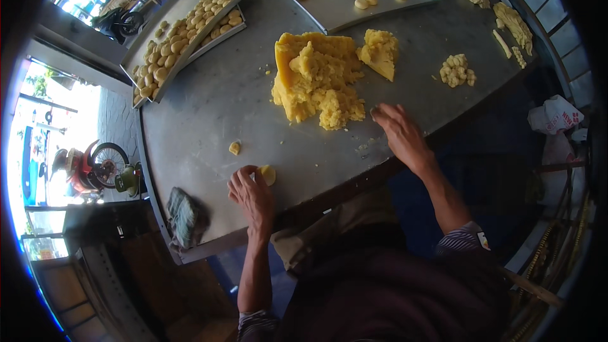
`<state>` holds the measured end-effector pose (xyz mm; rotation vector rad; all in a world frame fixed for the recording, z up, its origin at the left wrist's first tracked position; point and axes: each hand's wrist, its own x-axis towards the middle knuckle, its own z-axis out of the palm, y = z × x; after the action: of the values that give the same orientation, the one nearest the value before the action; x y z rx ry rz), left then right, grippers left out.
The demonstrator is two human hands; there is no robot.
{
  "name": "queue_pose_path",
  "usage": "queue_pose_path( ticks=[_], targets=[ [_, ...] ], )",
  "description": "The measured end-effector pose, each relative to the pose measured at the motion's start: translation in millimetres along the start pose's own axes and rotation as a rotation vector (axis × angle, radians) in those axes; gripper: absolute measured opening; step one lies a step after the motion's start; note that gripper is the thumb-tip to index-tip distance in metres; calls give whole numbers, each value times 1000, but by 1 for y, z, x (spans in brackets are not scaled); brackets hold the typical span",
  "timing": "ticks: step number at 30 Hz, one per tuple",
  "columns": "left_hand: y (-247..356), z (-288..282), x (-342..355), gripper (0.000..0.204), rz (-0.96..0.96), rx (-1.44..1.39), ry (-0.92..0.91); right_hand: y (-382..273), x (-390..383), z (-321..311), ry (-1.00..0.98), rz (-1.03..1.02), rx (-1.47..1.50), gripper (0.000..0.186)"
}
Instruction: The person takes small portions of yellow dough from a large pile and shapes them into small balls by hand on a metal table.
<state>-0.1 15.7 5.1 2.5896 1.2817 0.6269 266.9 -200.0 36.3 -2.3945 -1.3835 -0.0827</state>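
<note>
My left hand (253, 197) is over the near left part of the metal table, fingers bent. A small, pale yellow, flattened piece of dough (268, 175) is at its thumb and index finger. Just beyond lies a small yellow-brown lump (235, 148). My right hand (404, 137) reaches in over the front edge with fingers stretched out, palm down. Its fingertips are close to the right side of a big crumbly mound of yellow paste (316, 76). I see nothing in that hand, though its palm is hidden. A separate chunk of yellow paste (380, 52) sits beside the mound.
Trays of round dough balls stand at the far left (170, 52) and far middle (345, 7). To the right are a cluster of small dough pieces (457, 71) and a long dough lump (514, 28). A grey cloth (183, 216) lies at the table's left corner.
</note>
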Motion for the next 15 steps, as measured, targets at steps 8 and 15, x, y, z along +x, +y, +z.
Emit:
queue_pose_path(
  ticks=[8,15],
  targets=[
    [75,6,-1,24,-336,-1046,-223,-106,-7,8,-45,122,856,45],
    [75,-11,15,16,-312,-866,-444,-117,5,30,47,-10,804,37]
  ],
)
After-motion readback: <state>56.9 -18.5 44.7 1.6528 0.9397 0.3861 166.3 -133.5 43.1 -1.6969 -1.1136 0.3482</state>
